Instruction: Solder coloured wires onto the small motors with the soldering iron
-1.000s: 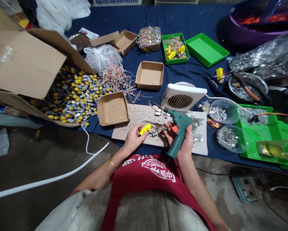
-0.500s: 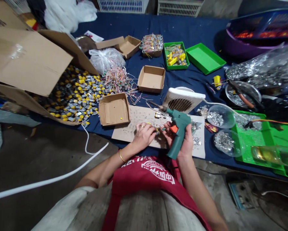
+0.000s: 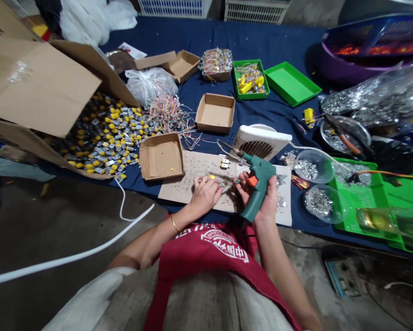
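My right hand [image 3: 266, 202] is wrapped round a green soldering gun [image 3: 259, 188] with an orange trigger, its tip pointing left. Between that hand's thumb and fingertips is a tiny green board [image 3: 237, 181] with thin wires. My left hand [image 3: 206, 195] is closed with fingers bent down over a small motor [image 3: 223, 187], mostly hidden under the fingers. A yellow piece [image 3: 212, 176] shows just past its knuckles. Both hands are over a cardboard sheet [image 3: 178, 188] with dark specks. Another small motor part [image 3: 224, 163] lies on the sheet ahead of them.
A big carton [image 3: 30, 87] spills yellow-capped motors at left. Near it are a wire heap [image 3: 168, 112] and cardboard trays [image 3: 161, 158]. A white vented fan unit [image 3: 261, 142] stands ahead. To the right are tubs of metal bits [image 3: 318, 203], a green basket [image 3: 359, 207] and a glass [image 3: 378, 219].
The soldering gun has shifted slightly right and its tip tilted a little. Both hands stay close together over the sheet. The whole view has moved slightly.
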Available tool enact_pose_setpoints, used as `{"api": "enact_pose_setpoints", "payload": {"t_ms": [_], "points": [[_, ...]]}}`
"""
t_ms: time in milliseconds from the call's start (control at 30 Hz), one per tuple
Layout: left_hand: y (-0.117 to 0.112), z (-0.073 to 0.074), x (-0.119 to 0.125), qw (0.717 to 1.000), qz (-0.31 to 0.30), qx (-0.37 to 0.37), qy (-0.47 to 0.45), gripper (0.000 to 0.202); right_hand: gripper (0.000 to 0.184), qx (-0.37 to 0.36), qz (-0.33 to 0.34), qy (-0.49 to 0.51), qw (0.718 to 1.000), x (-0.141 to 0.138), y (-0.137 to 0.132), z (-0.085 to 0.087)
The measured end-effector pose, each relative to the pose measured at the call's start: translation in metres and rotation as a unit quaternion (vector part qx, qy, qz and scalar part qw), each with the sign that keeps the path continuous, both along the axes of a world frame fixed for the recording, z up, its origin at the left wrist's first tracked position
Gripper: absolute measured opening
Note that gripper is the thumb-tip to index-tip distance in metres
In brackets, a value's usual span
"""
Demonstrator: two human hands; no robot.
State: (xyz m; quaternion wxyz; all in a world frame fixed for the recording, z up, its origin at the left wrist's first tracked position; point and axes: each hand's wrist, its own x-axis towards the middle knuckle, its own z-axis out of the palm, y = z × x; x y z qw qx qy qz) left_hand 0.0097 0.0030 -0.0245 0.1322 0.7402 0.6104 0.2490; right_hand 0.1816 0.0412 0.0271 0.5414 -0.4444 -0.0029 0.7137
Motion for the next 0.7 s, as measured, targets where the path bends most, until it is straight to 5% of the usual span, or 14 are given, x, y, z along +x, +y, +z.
{"api": "enact_pose_setpoints", "payload": {"t_ms": [433,700], "points": [[0.017,0.019,0.008,0.988,-0.023,-0.109,0.111,0.012,0.055,0.026,-0.026,0.008,0.999,0.008,-0.004,-0.027],[0.014,0.019,-0.001,0.993,0.041,-0.103,-0.031,0.022,0.055,0.03,-0.034,0.023,0.999,0.016,-0.009,-0.036]]}}
